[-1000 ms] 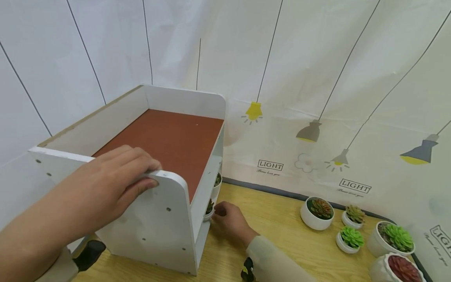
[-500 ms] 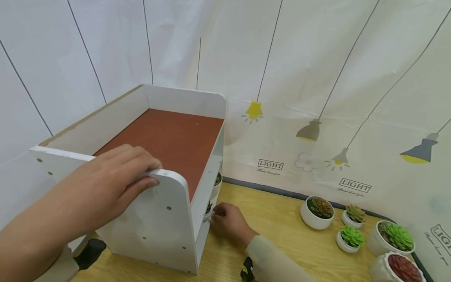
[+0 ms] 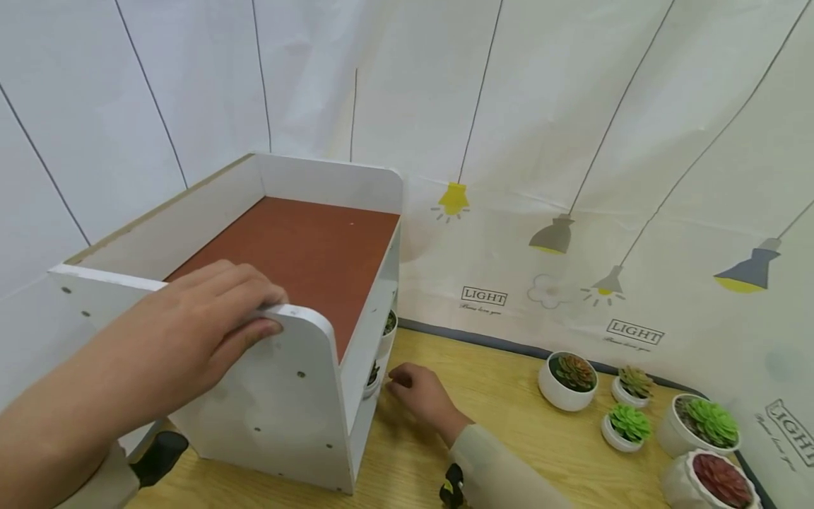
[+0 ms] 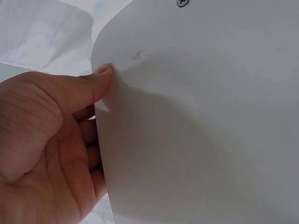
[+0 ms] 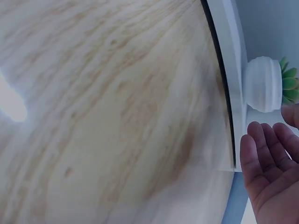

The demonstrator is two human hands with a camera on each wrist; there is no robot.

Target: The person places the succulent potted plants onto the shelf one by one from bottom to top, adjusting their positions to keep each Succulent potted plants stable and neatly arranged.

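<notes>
My left hand [image 3: 206, 322] grips the top edge of the side panel of a white wooden shelf unit [image 3: 273, 410] with a reddish-brown top board. In the left wrist view its thumb presses the panel's outer face and the fingers wrap behind. At the unit's open front is my right hand [image 3: 422, 399], fingers loosely bent and holding nothing. Beside its fingertips, a small white pot with a green succulent [image 5: 264, 85] stands on the lower shelf. The right wrist view shows a gap between the fingers and this pot. Behind it, another potted succulent [image 3: 387, 336] is partly hidden by the unit.
Several potted succulents stand on the wooden table [image 3: 483, 382] at the right: a larger white bowl [image 3: 568, 382], small green [image 3: 628, 423] and brownish [image 3: 633, 385] ones, a big green one [image 3: 699, 424] and a red one [image 3: 709, 481]. A lamp-printed backdrop [image 3: 483, 247] hangs behind.
My right hand's fingers have come off the small pot and moved slightly right, away from the shelf. The left hand keeps its grip. The head view has shifted a little.
</notes>
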